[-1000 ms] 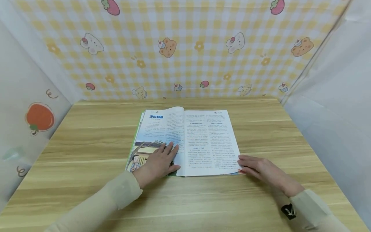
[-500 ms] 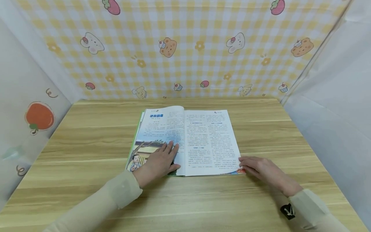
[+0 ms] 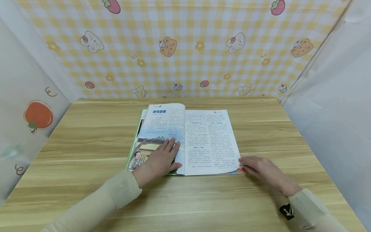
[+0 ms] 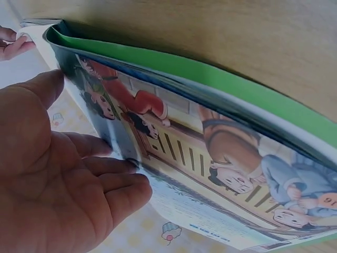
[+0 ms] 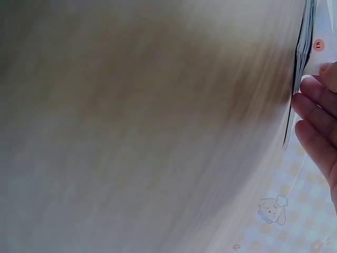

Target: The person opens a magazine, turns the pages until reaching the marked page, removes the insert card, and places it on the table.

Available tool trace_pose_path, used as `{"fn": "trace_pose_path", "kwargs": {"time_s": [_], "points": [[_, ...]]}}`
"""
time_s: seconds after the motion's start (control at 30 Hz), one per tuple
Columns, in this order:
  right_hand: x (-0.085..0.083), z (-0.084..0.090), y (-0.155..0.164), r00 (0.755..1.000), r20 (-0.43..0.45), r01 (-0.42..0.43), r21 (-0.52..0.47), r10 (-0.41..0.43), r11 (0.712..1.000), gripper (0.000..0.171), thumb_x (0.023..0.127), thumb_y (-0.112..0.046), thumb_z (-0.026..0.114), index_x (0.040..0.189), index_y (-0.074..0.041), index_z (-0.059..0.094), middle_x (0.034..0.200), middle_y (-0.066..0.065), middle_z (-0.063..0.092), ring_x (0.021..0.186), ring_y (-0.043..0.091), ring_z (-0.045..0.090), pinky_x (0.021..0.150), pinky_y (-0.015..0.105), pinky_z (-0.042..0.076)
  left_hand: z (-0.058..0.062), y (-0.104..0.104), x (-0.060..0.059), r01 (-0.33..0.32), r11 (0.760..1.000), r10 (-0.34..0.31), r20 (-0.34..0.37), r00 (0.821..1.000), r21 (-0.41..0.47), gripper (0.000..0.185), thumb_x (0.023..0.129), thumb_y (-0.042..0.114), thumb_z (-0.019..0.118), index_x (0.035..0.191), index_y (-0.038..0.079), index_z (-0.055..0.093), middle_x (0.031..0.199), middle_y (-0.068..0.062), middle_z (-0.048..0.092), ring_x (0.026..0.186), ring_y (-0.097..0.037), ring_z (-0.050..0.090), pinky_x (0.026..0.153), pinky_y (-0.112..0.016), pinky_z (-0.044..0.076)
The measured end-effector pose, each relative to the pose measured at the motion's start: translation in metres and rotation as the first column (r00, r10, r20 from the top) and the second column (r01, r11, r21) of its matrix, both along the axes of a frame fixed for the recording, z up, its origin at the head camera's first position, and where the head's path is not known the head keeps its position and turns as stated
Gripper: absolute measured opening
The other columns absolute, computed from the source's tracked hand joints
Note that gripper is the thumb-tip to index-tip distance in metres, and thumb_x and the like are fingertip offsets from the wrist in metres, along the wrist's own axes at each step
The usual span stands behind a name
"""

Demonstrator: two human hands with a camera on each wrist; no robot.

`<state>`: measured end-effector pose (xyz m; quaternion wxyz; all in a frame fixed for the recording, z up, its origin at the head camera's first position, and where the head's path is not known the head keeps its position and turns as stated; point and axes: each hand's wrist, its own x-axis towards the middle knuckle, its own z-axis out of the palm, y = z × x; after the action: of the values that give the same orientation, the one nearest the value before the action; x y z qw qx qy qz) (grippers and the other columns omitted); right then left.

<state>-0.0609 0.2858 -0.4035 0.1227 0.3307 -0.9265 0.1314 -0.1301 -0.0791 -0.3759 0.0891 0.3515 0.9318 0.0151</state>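
Note:
A magazine (image 3: 213, 141) lies spread on the table, with text on its right page and a text-and-cartoon left page (image 3: 159, 125). My left hand (image 3: 159, 160) rests on the lower part of that left page, fingers extended. The left wrist view shows this hand (image 4: 68, 174) beside the printed cartoon people, with the green cover (image 4: 210, 74) behind the pages. At the right page's lower corner, my right hand (image 3: 265, 171) pinches the paper between thumb and fingers. A coloured page (image 3: 238, 171) peeks out beneath that corner. In the right wrist view, the fingertips (image 5: 310, 108) meet the page edges.
The wooden tabletop (image 3: 95, 138) extends around the magazine. Behind it hangs a yellow checked cloth (image 3: 185, 71) with cartoon prints. White sheets stand at both sides, the left sheet (image 3: 26, 80) bearing a strawberry print.
The left page has risen and shifted slightly right at its top and outer edge, showing more of the pages beneath. My left hand has moved very slightly with it; my right hand stays nearly still.

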Motion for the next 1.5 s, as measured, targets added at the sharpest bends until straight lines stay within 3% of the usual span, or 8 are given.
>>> {"fn": "trace_pose_path", "kwargs": {"time_s": [0.17, 0.4, 0.57, 0.7, 0.9, 1.03, 1.2, 1.5], "points": [[0.000, 0.000, 0.000, 1.000, -0.009, -0.003, -0.009, 0.003, 1.000, 0.025, 0.070, 0.003, 0.076, 0.085, -0.014, 0.068, 0.097, 0.003, 0.071, 0.086, 0.019, 0.069, 0.070, 0.031, 0.056, 0.001, 0.001, 0.001, 0.005, 1.000, -0.004, -0.008, 1.000, 0.023, 0.073, 0.094, 0.046, 0.050, 0.145, -0.002, 0.030, 0.152, -0.025, 0.023, 0.139, -0.040, 0.023, 0.110, -0.049, 0.028], [0.001, -0.002, 0.005, 1.000, -0.016, -0.004, -0.011, 0.003, 1.000, 0.009, 0.082, -0.006, 0.070, 0.087, -0.013, 0.069, 0.096, 0.002, 0.072, 0.086, 0.018, 0.069, 0.071, 0.030, 0.056, 0.002, 0.003, 0.001, 0.021, 1.000, -0.021, -0.044, 0.999, 0.001, 0.073, 0.095, 0.047, 0.048, 0.145, -0.002, 0.029, 0.152, -0.024, 0.022, 0.141, -0.039, 0.021, 0.112, -0.048, 0.025], [0.002, -0.003, 0.006, 0.999, -0.045, -0.009, -0.029, 0.008, 1.000, 0.012, 0.080, -0.005, 0.070, 0.088, -0.013, 0.069, 0.094, 0.002, 0.071, 0.085, 0.017, 0.069, 0.071, 0.029, 0.055, 0.004, 0.005, 0.002, 0.019, 1.000, -0.020, -0.055, 0.998, -0.012, 0.073, 0.095, 0.048, 0.048, 0.146, 0.000, 0.029, 0.153, -0.022, 0.021, 0.141, -0.037, 0.020, 0.113, -0.047, 0.024], [0.002, -0.004, 0.006, 0.998, -0.068, -0.010, -0.056, 0.006, 0.998, 0.003, 0.087, -0.012, 0.066, 0.088, -0.014, 0.068, 0.093, 0.000, 0.071, 0.083, 0.015, 0.068, 0.071, 0.026, 0.054, 0.004, 0.006, 0.002, 0.014, 1.000, -0.015, -0.056, 0.998, -0.020, 0.074, 0.095, 0.049, 0.048, 0.147, 0.001, 0.028, 0.154, -0.021, 0.020, 0.142, -0.036, 0.019, 0.113, -0.046, 0.023], [0.001, -0.005, 0.007, 0.996, -0.085, -0.003, -0.079, -0.004, 0.997, 0.009, 0.091, -0.018, 0.062, 0.090, -0.013, 0.069, 0.091, -0.002, 0.070, 0.082, 0.013, 0.068, 0.070, 0.023, 0.053, 0.005, 0.007, 0.002, 0.011, 1.000, -0.011, -0.052, 0.999, -0.001, 0.073, 0.094, 0.048, 0.049, 0.146, 0.000, 0.030, 0.153, -0.022, 0.021, 0.141, -0.037, 0.020, 0.113, -0.047, 0.023], [0.002, -0.004, 0.007, 0.996, -0.084, 0.005, -0.076, -0.012, 0.997, 0.025, 0.098, -0.028, 0.050, 0.092, -0.013, 0.069, 0.091, -0.001, 0.071, 0.082, 0.014, 0.068, 0.070, 0.024, 0.053, 0.006, 0.008, 0.003, 0.003, 1.000, -0.003, -0.045, 0.999, -0.003, 0.073, 0.094, 0.047, 0.049, 0.146, 0.000, 0.030, 0.154, -0.022, 0.020, 0.142, -0.037, 0.019, 0.114, -0.046, 0.023], [0.002, -0.003, 0.006, 0.997, -0.075, 0.019, -0.069, -0.024, 0.997, 0.008, 0.087, -0.011, 0.065, 0.094, -0.013, 0.069, 0.091, -0.003, 0.070, 0.083, 0.013, 0.068, 0.071, 0.024, 0.053, 0.008, 0.010, 0.003, 0.004, 1.000, -0.005, -0.052, 0.999, -0.013, 0.072, 0.094, 0.048, 0.050, 0.145, 0.000, 0.031, 0.153, -0.021, 0.021, 0.142, -0.036, 0.020, 0.114, -0.046, 0.023], [0.002, -0.002, 0.005, 0.996, -0.085, 0.018, -0.084, -0.025, 0.996, 0.028, 0.073, 0.004, 0.074, 0.095, -0.012, 0.069, 0.092, -0.003, 0.070, 0.082, 0.012, 0.067, 0.071, 0.022, 0.053, 0.009, 0.014, 0.003, 0.007, 1.000, -0.008, -0.071, 0.997, -0.013, 0.074, 0.094, 0.050, 0.049, 0.146, 0.001, 0.031, 0.154, -0.021, 0.021, 0.142, -0.036, 0.019, 0.114, -0.046, 0.021]]}}
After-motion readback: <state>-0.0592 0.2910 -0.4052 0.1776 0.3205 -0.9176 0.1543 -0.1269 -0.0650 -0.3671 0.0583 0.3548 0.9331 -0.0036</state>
